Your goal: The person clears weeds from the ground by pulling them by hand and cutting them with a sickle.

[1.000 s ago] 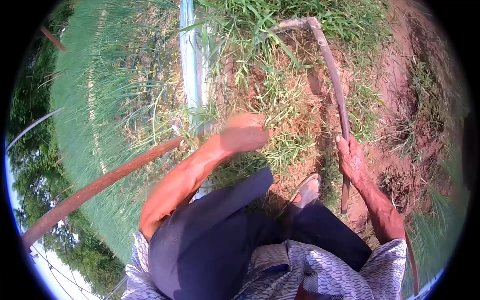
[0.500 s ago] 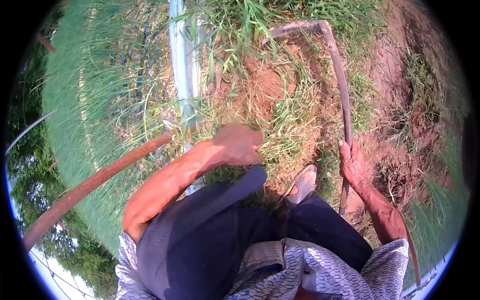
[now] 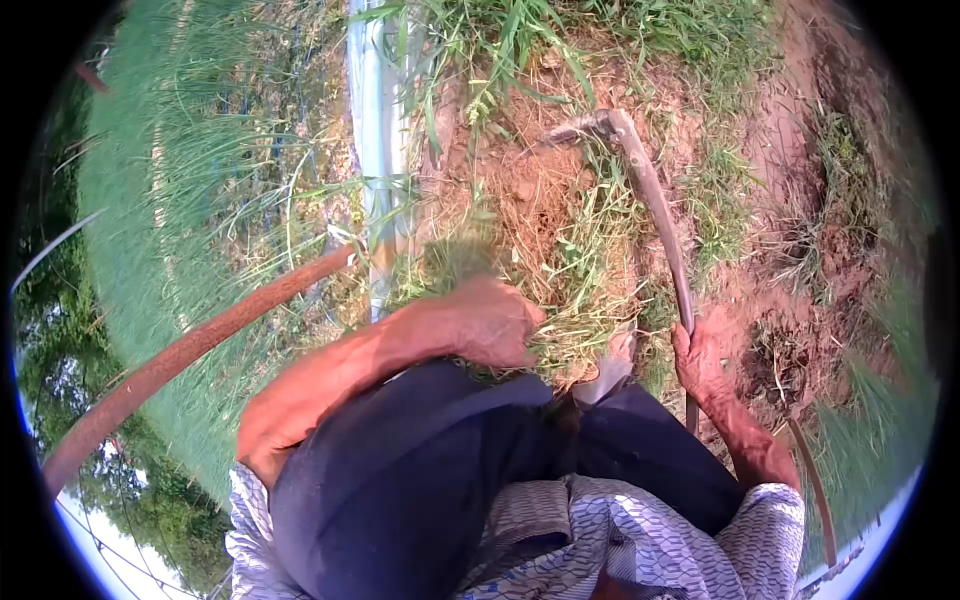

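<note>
My right hand (image 3: pixel 706 358) is closed around the long wooden handle of a sickle (image 3: pixel 655 205). Its curved blade (image 3: pixel 575 129) points left over the reddish soil, close to loose grass. My left hand (image 3: pixel 492 322) is low over a patch of pulled or cut grass (image 3: pixel 575 335), in front of my knee. Motion smears its fingers, so their grip is unclear. A blurred greenish-brown tuft (image 3: pixel 465 258) shows just above that hand; whether it is held cannot be made out.
A pale blue plastic strip (image 3: pixel 372 120) edges a bed of thin green plants (image 3: pixel 215 150) on the left. A rusty curved pole (image 3: pixel 200 345) crosses at lower left. Tall weeds (image 3: pixel 520 30) grow ahead, and bare reddish ground (image 3: pixel 785 140) lies to the right. My shoe (image 3: pixel 618 350) is near the grass.
The sickle's blade has come nearer to me, and my right hand is slightly lower. My left hand has shifted slightly, with a blurred tuft now above it.
</note>
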{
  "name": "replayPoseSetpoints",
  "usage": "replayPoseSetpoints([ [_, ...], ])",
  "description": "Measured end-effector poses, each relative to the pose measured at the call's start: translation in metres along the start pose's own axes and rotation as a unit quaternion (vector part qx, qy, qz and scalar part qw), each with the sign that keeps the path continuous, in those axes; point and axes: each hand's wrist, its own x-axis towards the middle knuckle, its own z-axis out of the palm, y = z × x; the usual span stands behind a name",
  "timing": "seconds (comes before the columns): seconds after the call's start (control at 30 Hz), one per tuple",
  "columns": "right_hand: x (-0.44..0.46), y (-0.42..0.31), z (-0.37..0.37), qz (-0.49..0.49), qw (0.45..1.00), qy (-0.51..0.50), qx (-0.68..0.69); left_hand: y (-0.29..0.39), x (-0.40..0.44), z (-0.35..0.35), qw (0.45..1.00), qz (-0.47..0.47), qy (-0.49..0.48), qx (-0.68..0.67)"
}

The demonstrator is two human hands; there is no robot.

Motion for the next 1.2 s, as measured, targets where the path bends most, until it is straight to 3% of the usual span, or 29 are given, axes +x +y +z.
replayPoseSetpoints([
  [0.03,-0.013,0.054,0.013,0.000,0.997,-0.013,-0.080,0.003,-0.004,0.000,1.000,0.001,0.001,-0.004],
  [0.1,-0.040,0.145,0.041,-0.126,0.985,0.092,-0.075,0.004,-0.014,-0.005,0.999,-0.011,-0.032,-0.011],
  [0.13,-0.044,0.137,0.037,-0.125,0.986,0.086,-0.072,0.002,-0.015,0.002,0.999,-0.014,-0.038,-0.014],
  [0.2,-0.047,0.103,0.015,0.025,0.996,-0.048,0.066,-0.003,-0.008,0.008,1.000,0.027,0.011,-0.008],
  [0.3,-0.011,0.042,-0.003,0.013,0.994,-0.009,0.113,0.000,-0.004,0.006,1.000,0.013,0.000,0.001],
  [0.37,0.012,0.000,-0.006,-0.098,0.991,0.075,0.054,-0.001,-0.002,0.004,1.000,0.002,-0.009,0.006],
  [0.4,0.015,-0.012,-0.005,-0.095,0.991,0.075,0.053,0.001,-0.002,0.007,1.000,-0.009,-0.022,0.002],
  [0.47,0.017,-0.025,-0.002,-0.051,0.988,0.014,-0.147,0.004,-0.008,0.005,1.000,0.010,-0.008,-0.021],
  [0.53,0.007,0.050,0.012,-0.058,0.988,0.013,-0.141,0.009,-0.016,-0.002,0.999,0.021,0.021,-0.046],
  [0.6,-0.017,0.093,0.014,-0.091,0.992,0.019,-0.085,0.021,-0.018,0.000,0.993,0.042,-0.111,-0.009],
  [0.67,-0.033,0.089,0.014,-0.071,0.996,0.001,-0.057,0.011,-0.007,0.023,0.996,0.044,-0.075,-0.008],
  [0.73,-0.019,0.057,-0.004,-0.080,0.996,-0.012,-0.038,0.004,-0.002,0.033,0.995,0.007,0.103,-0.009],
  [0.87,0.010,-0.024,-0.006,-0.067,0.997,0.001,0.041,0.009,-0.004,0.001,0.995,-0.095,0.033,0.007],
  [0.93,0.013,-0.020,0.008,-0.083,0.996,0.008,0.035,0.016,-0.005,-0.003,0.991,-0.134,0.018,-0.013],
  [1.0,0.012,0.001,0.025,-0.082,0.993,-0.015,-0.082,0.016,-0.005,-0.004,0.979,-0.197,0.056,-0.010],
  [1.03,0.004,0.020,0.022,-0.063,0.996,-0.023,-0.056,0.008,-0.007,-0.002,0.979,-0.198,0.058,-0.010],
  [1.1,-0.010,0.047,0.006,-0.078,0.995,-0.035,-0.047,-0.021,-0.013,0.012,0.958,-0.166,0.226,0.063],
  [1.13,-0.017,0.054,0.002,-0.083,0.995,-0.048,-0.035,-0.030,-0.010,0.015,0.958,-0.167,0.223,0.060],
  [1.2,-0.017,0.053,0.004,-0.077,0.996,-0.052,0.002,-0.052,0.003,0.006,0.915,-0.151,0.327,0.180],
])
